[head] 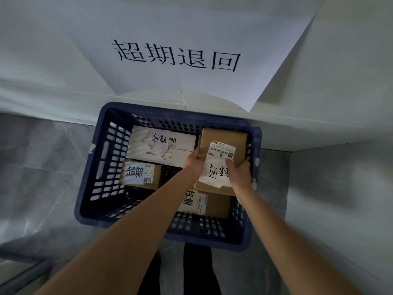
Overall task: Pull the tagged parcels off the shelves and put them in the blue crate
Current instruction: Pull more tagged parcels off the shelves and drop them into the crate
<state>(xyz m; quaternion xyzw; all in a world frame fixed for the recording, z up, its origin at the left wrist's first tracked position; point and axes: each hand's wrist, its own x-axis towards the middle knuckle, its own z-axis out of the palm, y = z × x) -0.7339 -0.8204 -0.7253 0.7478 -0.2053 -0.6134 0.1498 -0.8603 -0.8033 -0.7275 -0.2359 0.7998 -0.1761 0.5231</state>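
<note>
Head view shows the brown parcel that I hold over the right side of the blue crate, with a printed label and a white handwritten tag on its top face. My left hand grasps the left edge of this parcel, fingers curled over it, and my right hand grasps the near right edge, the thumb lying on the tag. I cannot tell if the parcel already rests on something or hangs in my grip. Under its near end lies another brown parcel with a tag, in the near right part of the crate. At the left there is a small brown parcel with a tag, and behind it a white parcel with a pinkish tag. The crate stands on a grey floor, against a white wall where a big paper sign hangs. I think the danger is this: the tag looks loose and wrinkled at the near edge, so my thumb can pull it off when I let go. Also, if the parcel lands half on the one below, it can stay tilted and slide against the crate wall.
</note>
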